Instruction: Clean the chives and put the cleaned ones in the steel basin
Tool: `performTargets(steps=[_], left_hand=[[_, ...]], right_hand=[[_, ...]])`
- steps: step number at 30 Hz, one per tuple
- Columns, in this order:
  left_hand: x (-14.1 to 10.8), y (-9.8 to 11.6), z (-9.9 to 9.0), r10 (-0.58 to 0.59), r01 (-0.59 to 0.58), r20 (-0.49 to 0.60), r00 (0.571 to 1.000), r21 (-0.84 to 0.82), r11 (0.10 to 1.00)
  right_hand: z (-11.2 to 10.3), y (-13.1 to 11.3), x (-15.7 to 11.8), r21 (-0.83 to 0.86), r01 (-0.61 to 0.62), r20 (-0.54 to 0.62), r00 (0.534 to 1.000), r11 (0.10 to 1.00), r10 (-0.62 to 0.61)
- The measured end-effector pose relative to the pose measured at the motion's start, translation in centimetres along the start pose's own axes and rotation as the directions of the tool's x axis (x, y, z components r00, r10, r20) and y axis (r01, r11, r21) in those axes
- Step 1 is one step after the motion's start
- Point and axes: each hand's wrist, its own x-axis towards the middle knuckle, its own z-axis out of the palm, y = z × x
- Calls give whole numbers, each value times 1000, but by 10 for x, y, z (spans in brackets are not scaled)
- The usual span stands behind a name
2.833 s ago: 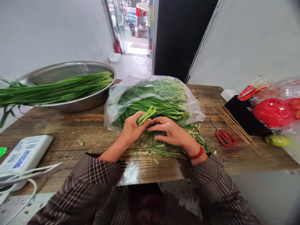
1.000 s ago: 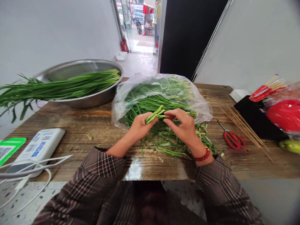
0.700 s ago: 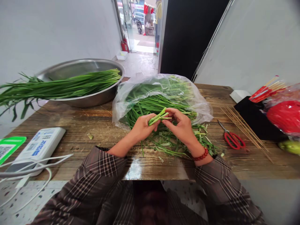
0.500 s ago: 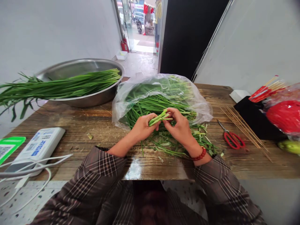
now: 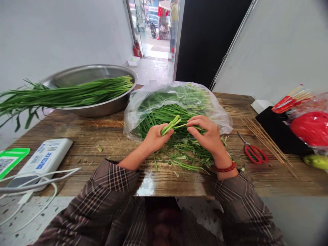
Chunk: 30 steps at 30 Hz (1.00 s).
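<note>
My left hand (image 5: 156, 138) is closed round a few green stalks (image 5: 172, 125), their pale ends pointing up and right. Just right of these ends is my right hand (image 5: 206, 133), its thumb and fingers apart near the tip of one thin stalk; nothing is clearly held in it. Behind both hands lies a clear plastic bag (image 5: 132, 118) with long green leaves (image 5: 164, 114) spilling from its open front. Loose trimmings (image 5: 188, 153) are scattered on the wooden table (image 5: 102, 164) below my hands.
A metal basin (image 5: 102, 108) with a long green bundle (image 5: 89, 91) stands at the back left. A white device (image 5: 46, 155) with cables lies at the left. Red scissors (image 5: 255, 153), thin sticks (image 5: 269, 143) and a black box (image 5: 279, 133) are at the right.
My right hand has moved right, away from the stalk ends, and its fingers have spread. My left hand keeps the stalks, now tilted more upward.
</note>
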Motion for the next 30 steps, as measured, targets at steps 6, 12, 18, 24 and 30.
performTargets(steps=[6, 12, 18, 24, 30], left_hand=[[1, -1, 4, 89, -92, 28, 996, 116, 989], [2, -1, 3, 102, -95, -36, 994, 150, 984], [3, -1, -2, 79, -62, -142, 987, 119, 991], [2, -3, -1, 67, -38, -213, 975, 138, 990], [2, -1, 0, 82, -55, -191, 978, 146, 988]], right_hand=[[24, -1, -6, 14, -30, -2, 1000, 999, 30], [14, 18, -3, 386, -358, -328, 808, 850, 489], [-15, 40, -1, 239, -391, -376, 807, 889, 456], [-24, 52, -5, -198, -339, -367, 896, 920, 251], [-22, 67, -8, -502, -245, -188, 967, 829, 172]])
